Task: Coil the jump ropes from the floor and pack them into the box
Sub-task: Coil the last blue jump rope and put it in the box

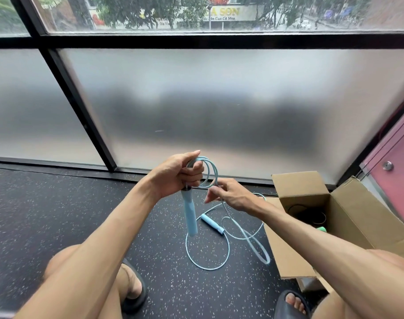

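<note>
Gripping the coils point(212, 171), the left hand point(177, 174) waits; the right hand's point(233, 196) fingers point(210, 196) pinch jump rope point(213, 223) slack hanging floorward.

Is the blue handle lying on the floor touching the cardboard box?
Apart. The head view shows bare speckled floor between the handle and the box.

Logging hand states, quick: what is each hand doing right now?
Left hand: grips the coiled loops of the blue jump rope.
Right hand: pinches the same rope's loose cord.
</note>
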A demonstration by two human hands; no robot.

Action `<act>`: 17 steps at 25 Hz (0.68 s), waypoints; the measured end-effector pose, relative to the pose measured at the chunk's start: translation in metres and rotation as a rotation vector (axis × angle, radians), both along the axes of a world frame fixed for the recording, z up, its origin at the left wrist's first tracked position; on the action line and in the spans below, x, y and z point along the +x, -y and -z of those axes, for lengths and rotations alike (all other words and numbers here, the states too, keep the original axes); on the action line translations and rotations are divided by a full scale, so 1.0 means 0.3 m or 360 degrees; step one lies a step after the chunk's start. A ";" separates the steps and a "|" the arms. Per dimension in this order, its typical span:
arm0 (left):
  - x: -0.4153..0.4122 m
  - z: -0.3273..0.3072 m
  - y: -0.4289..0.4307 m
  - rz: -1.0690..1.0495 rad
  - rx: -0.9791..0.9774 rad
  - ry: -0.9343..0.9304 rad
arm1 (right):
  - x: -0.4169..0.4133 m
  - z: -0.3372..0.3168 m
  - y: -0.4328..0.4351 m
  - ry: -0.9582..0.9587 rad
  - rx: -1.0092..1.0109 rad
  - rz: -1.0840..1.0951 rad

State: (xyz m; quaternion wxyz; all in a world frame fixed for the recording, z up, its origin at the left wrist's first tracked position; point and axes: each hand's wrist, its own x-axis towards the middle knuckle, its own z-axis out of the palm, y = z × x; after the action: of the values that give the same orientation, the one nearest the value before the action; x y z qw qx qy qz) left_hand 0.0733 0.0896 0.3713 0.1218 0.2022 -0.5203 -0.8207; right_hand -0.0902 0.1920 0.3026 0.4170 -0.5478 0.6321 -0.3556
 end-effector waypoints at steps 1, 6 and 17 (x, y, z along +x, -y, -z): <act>-0.004 -0.002 0.001 -0.0049 0.0033 -0.0068 | 0.013 -0.001 -0.007 0.0086 0.0056 -0.0005; -0.028 0.013 0.024 -0.0657 0.0034 -0.0354 | 0.041 0.004 -0.037 0.0138 0.0239 -0.0050; -0.015 0.100 0.076 -0.1136 -0.1617 0.0505 | 0.006 -0.111 -0.069 -0.0498 -0.0313 -0.0111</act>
State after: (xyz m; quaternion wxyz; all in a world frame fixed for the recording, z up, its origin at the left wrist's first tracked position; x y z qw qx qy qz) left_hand 0.0687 0.0669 0.3413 0.3897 0.3991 -0.7567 -0.3409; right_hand -0.0883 0.2128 0.3360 0.2700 -0.6561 0.6322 -0.3114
